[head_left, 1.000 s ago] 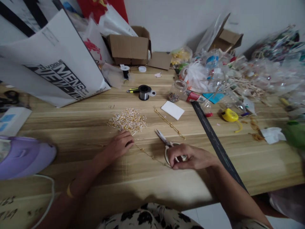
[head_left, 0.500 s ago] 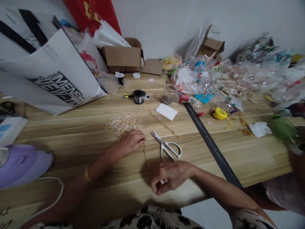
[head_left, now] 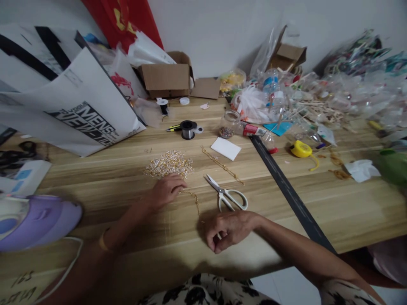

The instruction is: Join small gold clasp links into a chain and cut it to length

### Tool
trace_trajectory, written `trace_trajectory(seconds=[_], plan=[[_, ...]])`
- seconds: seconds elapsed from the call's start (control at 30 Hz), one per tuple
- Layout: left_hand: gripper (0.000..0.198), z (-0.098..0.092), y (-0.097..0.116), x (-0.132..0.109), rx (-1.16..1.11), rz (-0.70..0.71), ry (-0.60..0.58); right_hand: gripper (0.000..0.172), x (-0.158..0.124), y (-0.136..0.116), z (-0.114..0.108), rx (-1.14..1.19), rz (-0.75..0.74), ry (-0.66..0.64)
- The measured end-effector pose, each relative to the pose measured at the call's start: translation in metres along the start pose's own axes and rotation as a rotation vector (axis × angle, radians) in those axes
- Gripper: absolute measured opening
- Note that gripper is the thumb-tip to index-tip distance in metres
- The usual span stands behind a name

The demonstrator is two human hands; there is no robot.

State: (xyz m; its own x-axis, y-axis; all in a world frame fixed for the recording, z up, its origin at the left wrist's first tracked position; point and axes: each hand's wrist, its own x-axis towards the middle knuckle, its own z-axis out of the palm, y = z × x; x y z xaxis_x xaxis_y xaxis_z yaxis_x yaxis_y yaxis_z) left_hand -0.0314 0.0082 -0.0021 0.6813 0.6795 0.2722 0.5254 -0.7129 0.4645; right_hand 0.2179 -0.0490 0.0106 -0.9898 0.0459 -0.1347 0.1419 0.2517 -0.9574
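My left hand (head_left: 168, 189) rests just in front of a heap of small gold and clear beaded pieces (head_left: 171, 163). Its fingers are closed on one end of a short gold chain (head_left: 196, 201), which lies bent across the wood. Close to the chain's other end, my right hand (head_left: 227, 228) is held with thumb and fingers curled together; what is in them, if anything, is hidden. Beyond that hand lie white-handled scissors (head_left: 225, 195), blades pointing away to the left. A longer gold chain (head_left: 222, 165) stretches out behind the scissors.
A white card (head_left: 225, 148), a wire spool (head_left: 188, 130) and a jar of beads (head_left: 229, 125) stand farther back. A dark strip (head_left: 286, 186) crosses the table, with a yellow tape measure (head_left: 301, 149) beyond it. A purple iron (head_left: 47, 218) sits at left; plastic bottles clutter the right.
My left hand has moved left, drawing the near chain's upper end with it, so the chain now bends. My right hand stays curled in nearly the same place. The view has shifted slightly.
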Motion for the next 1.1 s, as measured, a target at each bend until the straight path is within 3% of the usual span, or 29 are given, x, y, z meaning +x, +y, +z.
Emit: trace_trajectory(seconds=[0.2, 0.33, 0.6, 0.73, 0.87, 1.1], plan=[[0.031, 0.002, 0.011, -0.028, 0.24, 0.175, 0.034, 0.005, 0.0, -0.001, 0.001, -0.021, 0.039, 0.01], [0.039, 0.006, 0.011, -0.039, 0.355, 0.156, 0.004, 0.004, 0.0, -0.001, 0.002, -0.025, 0.028, 0.013], [0.04, -0.001, 0.017, -0.02, 0.469, 0.018, -0.164, 0.006, 0.002, 0.006, 0.004, 0.015, -0.011, 0.018], [0.033, -0.003, 0.014, -0.008, 0.524, -0.054, -0.188, 0.005, 0.002, 0.008, 0.005, 0.033, -0.018, 0.025], [0.027, -0.004, 0.002, -0.003, 0.519, -0.056, -0.13, 0.005, 0.003, 0.009, 0.006, 0.04, -0.017, 0.038], [0.018, -0.006, -0.011, 0.008, 0.422, -0.089, 0.102, 0.005, 0.004, 0.01, 0.005, 0.074, -0.011, 0.02]])
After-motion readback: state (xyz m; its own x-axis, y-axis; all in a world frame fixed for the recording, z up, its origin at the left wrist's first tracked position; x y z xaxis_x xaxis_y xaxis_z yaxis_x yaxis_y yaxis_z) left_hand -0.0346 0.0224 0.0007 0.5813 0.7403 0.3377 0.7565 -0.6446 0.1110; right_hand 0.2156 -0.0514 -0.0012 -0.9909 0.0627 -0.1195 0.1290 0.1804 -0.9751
